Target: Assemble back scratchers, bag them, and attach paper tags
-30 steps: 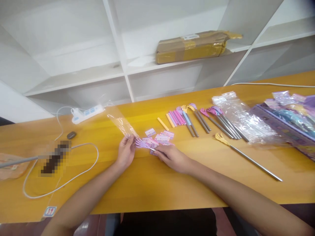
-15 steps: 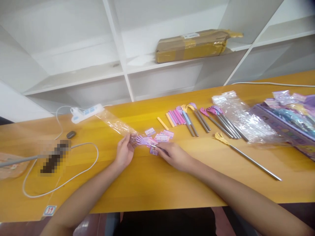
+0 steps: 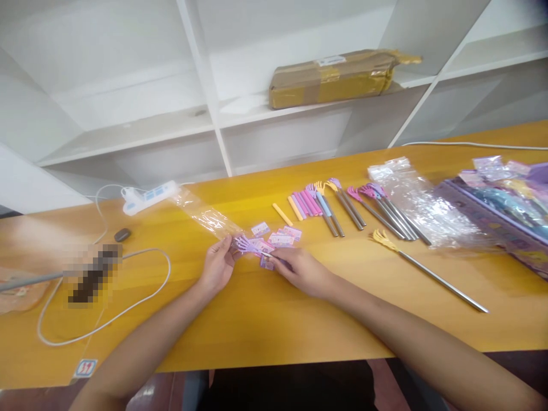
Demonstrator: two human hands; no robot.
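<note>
My left hand [image 3: 219, 264] is closed on the open end of a long clear plastic bag [image 3: 209, 215], which stretches away to the upper left. Between thumb and fingers, my right hand [image 3: 303, 270] grips the metal shaft of a back scratcher [image 3: 247, 245] with a purple claw-shaped head. The head's tips are at the bag's mouth; how far inside they reach I cannot tell. Just beyond the shaft lie several small printed cards [image 3: 281, 237], partly overlapping. Nearby sit several coloured tubes [image 3: 306, 204] and a separate yellow one [image 3: 282, 214].
Several back scratchers [image 3: 391, 214] lie to the right, with a yellow-headed one [image 3: 440, 279] closer. Beyond are clear bags [image 3: 422, 200] and a purple container [image 3: 475, 220] of wrapped pieces. A power strip [image 3: 150, 197] and white cable [image 3: 169, 274] lie left. A taped box [image 3: 331, 83] rests on the shelf.
The purple claw head has moved slightly left, closer into the bag's mouth. Both hands keep their holds.
</note>
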